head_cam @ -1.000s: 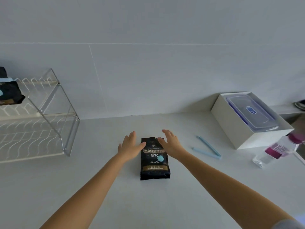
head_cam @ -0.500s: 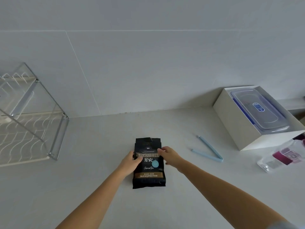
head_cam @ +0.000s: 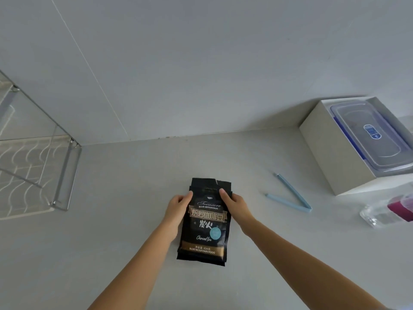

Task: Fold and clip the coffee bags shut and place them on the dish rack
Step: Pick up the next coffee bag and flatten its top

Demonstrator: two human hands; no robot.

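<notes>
A black coffee bag [head_cam: 204,222] lies flat, label up, at the centre of the pale worktop [head_cam: 111,253], its torn-open top edge pointing toward the wall. The left hand [head_cam: 177,208] grips the bag's left edge near the top and the right hand [head_cam: 234,204] grips the right edge opposite; the two hands are apart, each clamped on its own side of the bag, with the thumbs lying on the front face just below the mouth.

This looks like the start of the fold. To do it well, the top strip should probably be flattened first so no air stays in the neck, then rolled down evenly on both sides so the crease runs straight across. The mouth looks ragged, with a notch near its middle, so the first fold ought to take in the whole torn edge. Holding the fold down with one hand would free the other for the clip.

The light blue bag clip [head_cam: 290,194] lies open in a V on the worktop, right of the bag and apart from it. The dish rack [head_cam: 64,175] stands at the left edge of the frame, well apart from the bag.
</notes>
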